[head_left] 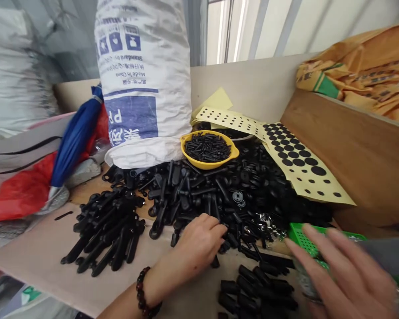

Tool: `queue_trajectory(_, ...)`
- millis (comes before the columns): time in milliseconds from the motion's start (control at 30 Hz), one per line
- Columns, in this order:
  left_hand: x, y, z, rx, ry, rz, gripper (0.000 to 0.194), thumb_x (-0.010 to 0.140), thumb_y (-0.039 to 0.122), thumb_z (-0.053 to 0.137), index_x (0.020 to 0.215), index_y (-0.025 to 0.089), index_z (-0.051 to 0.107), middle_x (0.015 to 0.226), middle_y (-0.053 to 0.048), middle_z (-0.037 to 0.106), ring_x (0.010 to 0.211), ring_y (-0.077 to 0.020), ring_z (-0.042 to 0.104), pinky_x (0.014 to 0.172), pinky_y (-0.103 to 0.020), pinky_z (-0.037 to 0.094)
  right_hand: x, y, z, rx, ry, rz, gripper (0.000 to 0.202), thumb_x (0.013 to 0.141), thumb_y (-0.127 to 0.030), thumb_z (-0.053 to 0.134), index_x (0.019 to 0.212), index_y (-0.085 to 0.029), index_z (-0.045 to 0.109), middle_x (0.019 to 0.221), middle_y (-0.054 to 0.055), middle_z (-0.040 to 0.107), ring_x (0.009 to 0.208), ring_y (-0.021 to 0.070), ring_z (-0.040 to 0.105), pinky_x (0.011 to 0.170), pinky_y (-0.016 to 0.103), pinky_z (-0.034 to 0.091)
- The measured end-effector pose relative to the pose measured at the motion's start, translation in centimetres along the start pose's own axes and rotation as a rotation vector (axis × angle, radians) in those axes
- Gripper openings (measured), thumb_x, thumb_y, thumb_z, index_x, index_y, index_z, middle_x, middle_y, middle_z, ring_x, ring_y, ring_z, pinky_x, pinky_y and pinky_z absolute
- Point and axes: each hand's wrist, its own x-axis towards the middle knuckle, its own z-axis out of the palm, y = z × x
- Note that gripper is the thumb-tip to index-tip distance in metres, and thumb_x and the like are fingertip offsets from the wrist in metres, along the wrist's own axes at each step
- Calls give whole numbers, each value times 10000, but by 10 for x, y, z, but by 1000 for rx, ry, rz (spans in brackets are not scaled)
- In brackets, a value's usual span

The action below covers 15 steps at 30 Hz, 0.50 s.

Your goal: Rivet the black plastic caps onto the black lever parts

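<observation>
At lower centre, see left hand [199, 241] with curled fingers, by black parts [185, 202] heaped mid-frame; cannot tell if gripping any. At lower right, see right hand [349, 274] spread open near green basket [299, 235]. Probably light, stiff, rather slippery; better to pinch at mid-length.

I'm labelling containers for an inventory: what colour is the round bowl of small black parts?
The bowl is yellow, seen best in the head view.
</observation>
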Motion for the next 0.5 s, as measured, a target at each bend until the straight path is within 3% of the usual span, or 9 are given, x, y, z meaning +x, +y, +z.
queue_trajectory(100, 9, 11, 10, 41, -62, 53, 104, 904, 146, 461, 903, 176, 560, 925, -40, 585, 860, -191, 510, 769, -310, 454, 11, -3, 16, -40, -79, -127, 611, 617, 36, 370, 1183, -113, 546, 1257, 161, 568, 1179, 321, 501, 927, 453, 425)
queue_trajectory(200, 16, 17, 14, 77, -116, 72, 94, 900, 143, 460, 876, 176, 545, 915, -38, 572, 845, -195, 492, 768, -323, 446, 14, -3, 32, 4, -147, -110, 585, 532, 22, 354, 1035, -156, 594, 1028, 93, 667, 933, 222, 622, 802, 357, 513)
queue_trajectory(333, 18, 20, 18, 83, -173, 97, 93, 871, 114, 471, 880, 177, 538, 941, -46, 570, 861, -201, 489, 746, -324, 448, 13, -2, 45, 64, -284, -48, 501, 490, -3, 358, 883, -185, 610, 875, 67, 674, 778, 201, 641, 652, 302, 542)
queue_trajectory(500, 28, 20, 26, 98, -143, 117, 82, 874, 147, 472, 857, 171, 549, 919, -51, 582, 850, -206, 500, 723, -327, 454, 17, 3, 47, 17, -305, 24, 456, 519, 11, 356, 844, -185, 610, 809, 74, 662, 725, 209, 638, 612, 302, 542)
